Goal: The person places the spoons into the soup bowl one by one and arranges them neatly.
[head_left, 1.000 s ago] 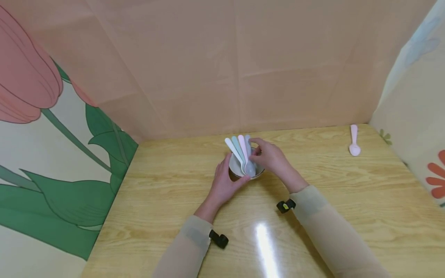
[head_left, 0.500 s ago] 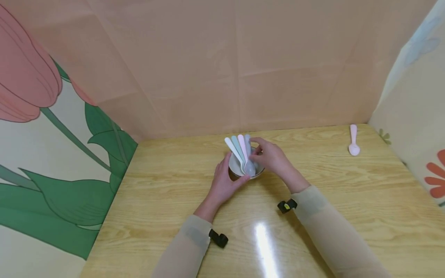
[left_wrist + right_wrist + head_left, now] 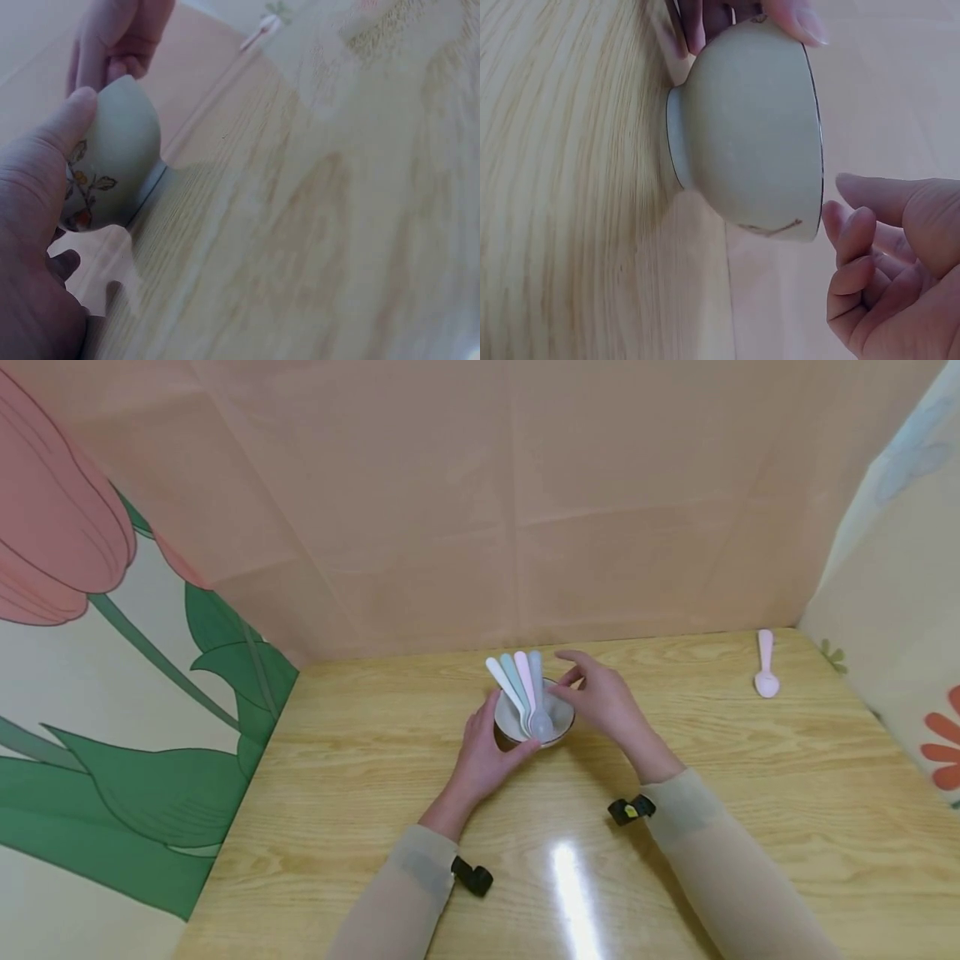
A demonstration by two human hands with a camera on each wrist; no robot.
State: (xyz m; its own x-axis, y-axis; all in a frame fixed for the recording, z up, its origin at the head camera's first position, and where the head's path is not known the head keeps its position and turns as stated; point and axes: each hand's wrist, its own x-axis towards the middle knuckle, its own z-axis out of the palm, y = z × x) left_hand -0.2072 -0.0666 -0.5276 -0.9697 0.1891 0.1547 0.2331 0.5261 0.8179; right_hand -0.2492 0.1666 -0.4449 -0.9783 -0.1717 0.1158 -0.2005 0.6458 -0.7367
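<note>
A small white bowl (image 3: 562, 714) with a dark rim and a floral print (image 3: 90, 184) stands on the wooden table. Inside it lean several small spoons side by side: a white spoon (image 3: 505, 682), a pale green spoon (image 3: 513, 674), a pink spoon (image 3: 522, 670) and a greyish-lavender spoon (image 3: 536, 670), handles pointing up and away. My left hand (image 3: 480, 756) grips the bowl's left side, thumb at the near rim. At the right rim is my right hand (image 3: 600, 697), holding nothing, its fingers loosely bent (image 3: 855, 232) just beside the bowl.
Another pink spoon (image 3: 765, 664) lies alone near the table's back right corner. A plain pinkish backdrop (image 3: 420, 568) rises behind the table (image 3: 360, 760), with printed floral panels at the left and right.
My right hand has let go of the greyish-lavender spoon and drawn back slightly to the right. The left hand, bowl and other spoons stay in place.
</note>
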